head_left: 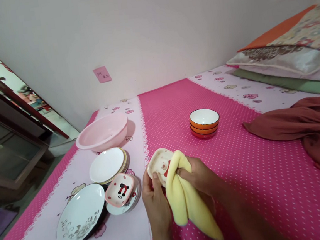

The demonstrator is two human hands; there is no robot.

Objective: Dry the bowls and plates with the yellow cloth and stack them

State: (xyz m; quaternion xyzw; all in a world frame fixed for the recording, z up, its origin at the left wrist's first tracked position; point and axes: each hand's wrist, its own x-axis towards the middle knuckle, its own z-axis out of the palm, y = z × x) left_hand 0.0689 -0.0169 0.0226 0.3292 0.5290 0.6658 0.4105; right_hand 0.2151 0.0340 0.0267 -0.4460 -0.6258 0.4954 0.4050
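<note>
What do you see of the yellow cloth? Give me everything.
The cloth is plain pale yellow and looks soft and plush. It is bunched, its upper part looped in a fold over the right side of the dish, covering part of the dish's picture. The right hand grips it, fingers tucked into the fold. Below, it hangs in two tails, the longer slanting toward the lower right. Whether they touch the bedspread is unclear.

You get soft, muted light; brighter doorway (57, 123) upper left, faint shadow right of basin (103, 132), stretched frame edges.
</note>
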